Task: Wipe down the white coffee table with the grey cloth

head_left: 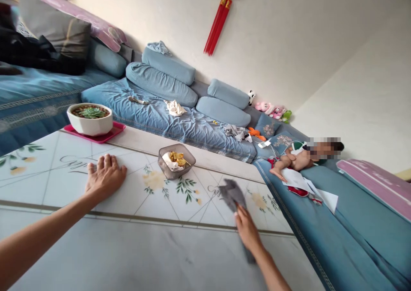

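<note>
Cloth [233, 194] in right hand [247, 230], left fingers [104, 164] splayed flat.

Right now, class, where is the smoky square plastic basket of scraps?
The smoky plastic basket sits at centre of the head view on the floral white tabletop, right of the left hand and beyond the grey cloth in the right hand.

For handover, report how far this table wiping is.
Seemingly done: scraps gathered in a clear plastic basket. In hand: right hand grips a grey cloth on the white floral tabletop; left hand lies flat. Left: probably around the white succulent bowl on a pink tray.
</note>
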Demonstrator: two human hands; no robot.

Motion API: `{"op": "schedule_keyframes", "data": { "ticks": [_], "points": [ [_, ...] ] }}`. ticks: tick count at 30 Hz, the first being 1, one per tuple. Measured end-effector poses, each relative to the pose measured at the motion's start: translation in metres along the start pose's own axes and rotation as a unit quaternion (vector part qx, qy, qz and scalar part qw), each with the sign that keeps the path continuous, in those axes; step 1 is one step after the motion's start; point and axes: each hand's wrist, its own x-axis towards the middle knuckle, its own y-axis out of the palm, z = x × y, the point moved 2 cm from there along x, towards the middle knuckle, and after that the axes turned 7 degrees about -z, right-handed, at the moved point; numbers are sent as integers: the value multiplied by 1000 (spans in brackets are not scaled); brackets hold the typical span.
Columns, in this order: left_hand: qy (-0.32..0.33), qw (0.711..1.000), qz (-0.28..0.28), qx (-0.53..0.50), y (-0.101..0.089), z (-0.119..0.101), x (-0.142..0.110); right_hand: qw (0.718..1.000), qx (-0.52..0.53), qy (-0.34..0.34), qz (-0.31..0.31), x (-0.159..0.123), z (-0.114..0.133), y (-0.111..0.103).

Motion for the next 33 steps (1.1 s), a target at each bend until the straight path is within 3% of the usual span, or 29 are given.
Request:
{"op": "schedule_keyframes", "data": {
  "ticks": [2,3,5,7,10,12,14,16,18,21,23,25,28,31,33],
  "points": [
    [-4,1000,-6,11,5,3,2,998,-34,54,-17,69,-28,-11],
    [-7,1000,-8,16,7,4,2,997,-41,62,-25,106,-29,-7],
    [-12,1000,-4,21,7,5,3,997,-41,49,-33,169,-11,16],
    [-15,1000,2,23,6,5,2,999,-28,6,-26,197,25,50],
    [-14,1000,7,22,3,5,1,996,0,-87,0,169,61,82],
    [-15,1000,9,21,2,6,1,993,5,-121,8,131,54,77],
    [-16,1000,11,21,3,6,1,994,-9,-110,-2,110,25,55],
    [-14,1000,12,23,3,6,2,997,-34,-72,-24,119,-4,32],
    [-13,1000,10,27,2,5,2,997,-54,-37,-44,147,-14,24],
    [-12,999,8,31,1,3,2,996,-57,-43,-45,173,13,46],
    [-11,999,6,32,2,4,2,995,-46,-79,-26,159,39,65],
    [-11,999,4,35,4,6,1,993,-38,-108,-8,130,49,70],
    [-12,999,1,37,6,7,2,995,-50,-83,-7,107,25,43],
    [-15,999,6,32,3,5,2,996,-78,-10,-40,144,-2,12],
    [-16,999,7,29,0,2,2,995,-83,12,-56,179,8,15]
  ]
}}
